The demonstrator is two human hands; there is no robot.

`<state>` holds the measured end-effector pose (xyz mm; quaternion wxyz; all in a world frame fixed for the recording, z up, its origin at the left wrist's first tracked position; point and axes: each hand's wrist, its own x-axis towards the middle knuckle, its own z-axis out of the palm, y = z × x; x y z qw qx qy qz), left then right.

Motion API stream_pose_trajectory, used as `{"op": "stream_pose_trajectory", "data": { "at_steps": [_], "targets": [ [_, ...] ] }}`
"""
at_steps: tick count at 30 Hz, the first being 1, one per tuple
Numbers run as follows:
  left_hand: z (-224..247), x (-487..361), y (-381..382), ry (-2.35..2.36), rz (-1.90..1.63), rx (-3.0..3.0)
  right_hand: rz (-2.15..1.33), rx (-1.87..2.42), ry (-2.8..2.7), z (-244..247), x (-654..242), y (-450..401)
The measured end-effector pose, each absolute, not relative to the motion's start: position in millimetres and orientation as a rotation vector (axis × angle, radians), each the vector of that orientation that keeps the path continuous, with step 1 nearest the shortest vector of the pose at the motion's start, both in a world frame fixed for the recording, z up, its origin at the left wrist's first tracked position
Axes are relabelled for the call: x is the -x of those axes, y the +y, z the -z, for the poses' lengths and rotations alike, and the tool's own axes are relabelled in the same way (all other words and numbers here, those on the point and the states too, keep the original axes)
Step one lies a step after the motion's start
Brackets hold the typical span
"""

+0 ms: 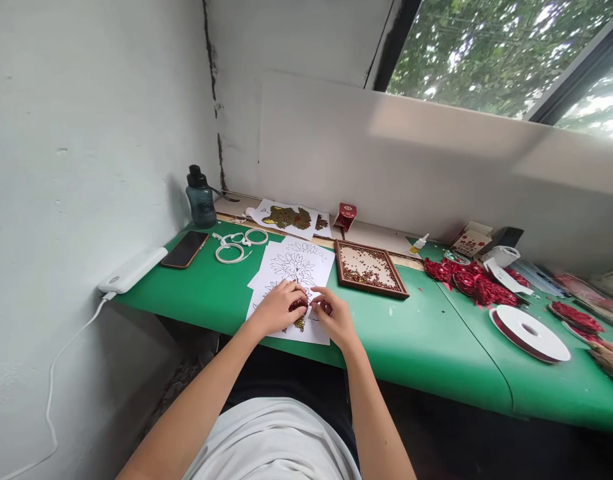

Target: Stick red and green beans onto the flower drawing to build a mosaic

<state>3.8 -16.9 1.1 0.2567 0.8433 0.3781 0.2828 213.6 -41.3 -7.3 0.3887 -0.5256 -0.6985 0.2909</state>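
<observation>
Sheets of white paper (316, 333) with black line drawings of flowers lie on the table in front of me. Over the lower part of the top sheet, my left hand (276, 310) is closed, its fingers curved round a small heap of dark red beans (298, 305). Just below them, a patch of green beans (300, 323) covers part of the drawing. My right hand (334, 317) is close on the right, thumb and fingers drawn together in a pinch. Whatever is between those fingertips is too small to make out.
A brown-framed tray (371, 290) holds scattered red beans. Behind are a bean picture (289, 219), a red box (346, 216) and a glue bottle (419, 244). Leftward are a phone (185, 249), tape rings (230, 253) and a water bottle (201, 200). Another person's hand (609, 360) reaches in beside a ribbon spool (531, 332).
</observation>
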Motion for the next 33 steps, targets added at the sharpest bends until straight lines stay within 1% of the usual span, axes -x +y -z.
{"op": "stream_pose_trajectory", "data": {
  "at_steps": [14,24,33],
  "targets": [
    [1.1,-2.6,-16.0,1.03,-0.786,-2.307,-0.78,1.251,-1.796,8.5,-213.5,-44.6],
    [0.5,-2.1,-15.3,1.027,-0.765,-2.312,-0.74,1.259,-1.823,4.2,-210.9,-45.2],
    [1.9,-3.0,-16.7,1.039,-0.772,-2.328,-0.793,1.227,-1.816,6.8,-212.2,-45.7]
  ]
}}
